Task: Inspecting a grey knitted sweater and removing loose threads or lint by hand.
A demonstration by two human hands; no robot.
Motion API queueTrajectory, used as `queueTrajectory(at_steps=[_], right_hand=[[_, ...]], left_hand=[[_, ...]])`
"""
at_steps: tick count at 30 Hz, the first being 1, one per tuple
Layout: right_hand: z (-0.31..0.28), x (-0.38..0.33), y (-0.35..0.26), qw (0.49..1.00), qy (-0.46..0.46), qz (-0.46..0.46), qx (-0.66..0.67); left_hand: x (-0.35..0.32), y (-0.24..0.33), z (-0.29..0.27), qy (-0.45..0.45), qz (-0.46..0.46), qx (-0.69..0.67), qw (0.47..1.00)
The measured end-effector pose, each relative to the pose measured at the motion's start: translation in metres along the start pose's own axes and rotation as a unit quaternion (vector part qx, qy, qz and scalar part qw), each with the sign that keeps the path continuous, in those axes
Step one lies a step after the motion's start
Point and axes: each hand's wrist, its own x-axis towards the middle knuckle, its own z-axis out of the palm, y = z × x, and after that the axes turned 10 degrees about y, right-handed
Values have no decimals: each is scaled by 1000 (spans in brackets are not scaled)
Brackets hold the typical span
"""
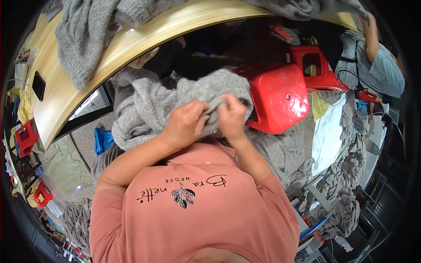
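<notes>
A bundled grey fuzzy knit garment lies in front of my body, below the edge of the wooden table. My left hand is closed, its fingers pinching the garment's edge. Close beside it on the right, my right hand is closed on the same knit and slightly blurred. Between the two hands runs a short stretch of the fabric. Any small thing inside the fingertips is too hidden to make out.
A red plastic stool stands right of the garment. The curved wooden table carries a black phone and more grey knitwear. Another person is at the far right. Grey garments are heaped on the right.
</notes>
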Motion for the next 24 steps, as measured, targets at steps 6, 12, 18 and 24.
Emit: queueTrajectory(at_steps=[6,12,18,24], right_hand=[[-18,0,2,990,100,-53,-87],[-13,-34,-20,938,-209,-147,-235],[-17,-37,-19,935,-181,-119,-279],[-9,-52,20,994,-51,90,22]], left_hand=[[7,-27,-11,-68,-78,71,992],[14,-26,-14,-86,-130,72,985],[11,-38,-21,-85,-177,19,980],[12,-41,-21,-91,-236,-93,963]])
